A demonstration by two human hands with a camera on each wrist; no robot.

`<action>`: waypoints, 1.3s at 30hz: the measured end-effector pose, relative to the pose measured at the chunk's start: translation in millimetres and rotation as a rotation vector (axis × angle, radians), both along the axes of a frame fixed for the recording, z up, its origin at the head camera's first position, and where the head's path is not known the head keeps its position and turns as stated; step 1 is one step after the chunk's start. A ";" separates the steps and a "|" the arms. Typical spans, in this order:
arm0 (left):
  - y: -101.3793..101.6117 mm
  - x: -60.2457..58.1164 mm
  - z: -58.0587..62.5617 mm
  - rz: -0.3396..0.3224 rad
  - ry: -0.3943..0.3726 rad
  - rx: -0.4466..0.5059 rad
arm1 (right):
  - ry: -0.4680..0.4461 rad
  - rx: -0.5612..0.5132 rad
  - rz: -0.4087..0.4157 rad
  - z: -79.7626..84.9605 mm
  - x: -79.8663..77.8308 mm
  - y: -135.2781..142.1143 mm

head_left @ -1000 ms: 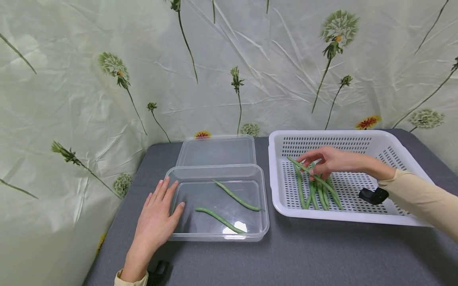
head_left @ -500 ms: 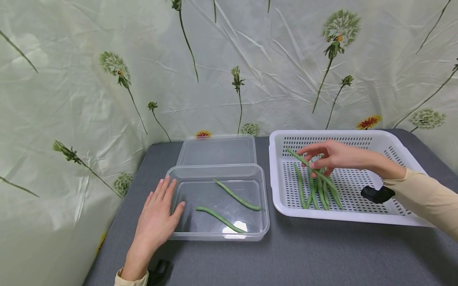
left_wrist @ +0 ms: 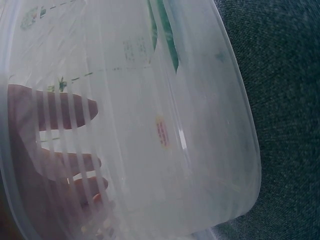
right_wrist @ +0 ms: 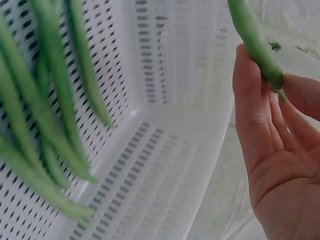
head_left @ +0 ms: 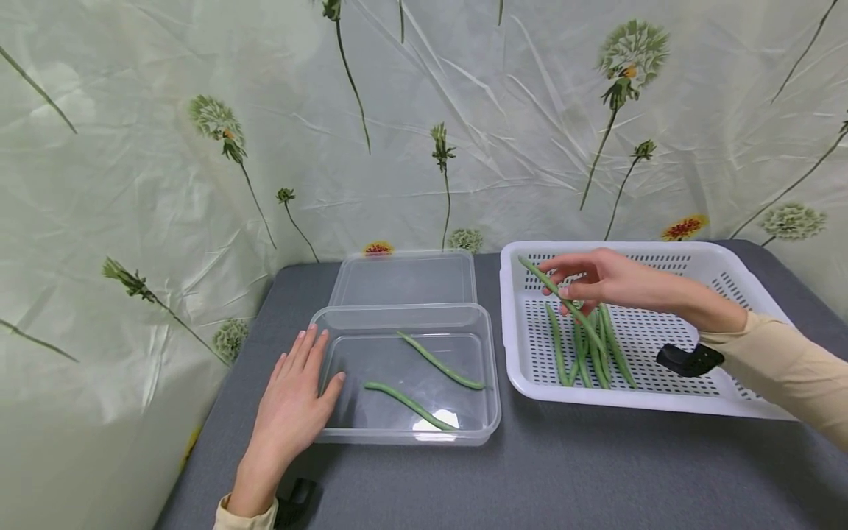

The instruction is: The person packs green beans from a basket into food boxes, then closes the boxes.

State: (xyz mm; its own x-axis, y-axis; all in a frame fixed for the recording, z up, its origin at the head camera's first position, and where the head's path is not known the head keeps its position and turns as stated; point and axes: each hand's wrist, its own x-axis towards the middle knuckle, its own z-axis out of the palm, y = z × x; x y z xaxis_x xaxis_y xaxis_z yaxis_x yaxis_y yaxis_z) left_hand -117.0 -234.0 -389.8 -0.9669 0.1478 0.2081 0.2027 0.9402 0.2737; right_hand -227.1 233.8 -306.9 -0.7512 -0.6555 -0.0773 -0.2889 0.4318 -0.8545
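Filling the back, a pale, glossy sheet (head_left: 371, 199), creased and printed with dandelions. Under everything, the bench (head_left: 411, 486), covered in dark grey cloth. And here's the big piece: a white rectangular plastic basket (head_left: 609, 400) with perforated floor and walls. Just left of the basket sits a clear rectangular plastic box (head_left: 371, 361); behind that box, also left of the basket, lies a flat clear plastic lid (head_left: 404, 283).

In come the cream sleeves (head_left: 775, 361)! The left hand (head_left: 291, 401), well left of the basket, rests at the box's outer side, fingers straight, thumb spread. The right hand (head_left: 619, 283) is over the basket, and look, thumb and fingers pinch one slim green bean (right_wrist: 256, 42)! It slants up toward the basket's far left corner; whether its lower end touches the heap beneath, I can't tell.

A black device (head_left: 689, 361) sits by each wrist. Down on the basket floor, the loose green beans (right_wrist: 62, 90) lie bunched and overlapping. Left of the basket, inside the box, two more green beans (head_left: 439, 361) lie apart from each other.
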 end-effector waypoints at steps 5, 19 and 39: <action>-1.2 -0.3 -0.4 0.000 -0.001 0.004 | -0.022 -0.041 -0.053 5.5 2.1 -14.4; -3.0 -0.8 1.0 0.000 -0.004 0.012 | -0.065 -0.094 0.033 15.2 16.6 -65.8; -0.6 -0.3 1.2 0.003 0.000 0.003 | -0.295 -0.102 0.153 0.8 18.8 -137.3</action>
State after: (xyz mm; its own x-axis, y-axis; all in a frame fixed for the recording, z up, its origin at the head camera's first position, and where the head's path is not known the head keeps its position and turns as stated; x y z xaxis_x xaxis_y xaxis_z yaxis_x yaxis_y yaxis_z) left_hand -117.3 -234.6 -388.6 -0.9673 0.1441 0.2085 0.1996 0.9400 0.2765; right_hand -208.3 96.5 -306.1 -0.5985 -0.7745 -0.2048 -0.0773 0.3103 -0.9475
